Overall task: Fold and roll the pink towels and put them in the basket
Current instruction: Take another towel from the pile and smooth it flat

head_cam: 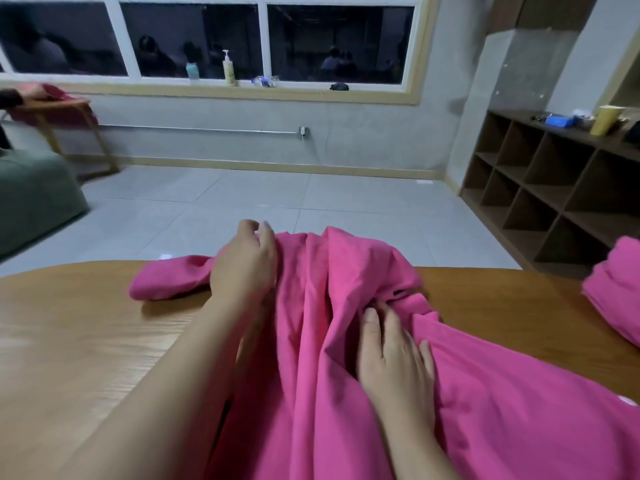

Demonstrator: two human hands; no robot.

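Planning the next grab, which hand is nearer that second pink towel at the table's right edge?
Right. The right hand lies mid-table, closer to the second pink towel; the left hand is farther left.

Two bare forearms in view, no sleeves, no watch, no rings. Left hand (244,261) and right hand (391,355) both ungloved, nails short and plain.

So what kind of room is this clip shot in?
Probably a shared workroom or office lounge: a round wooden table, dark wooden cubby shelves along the wall, and an interior window with people seated beyond it.
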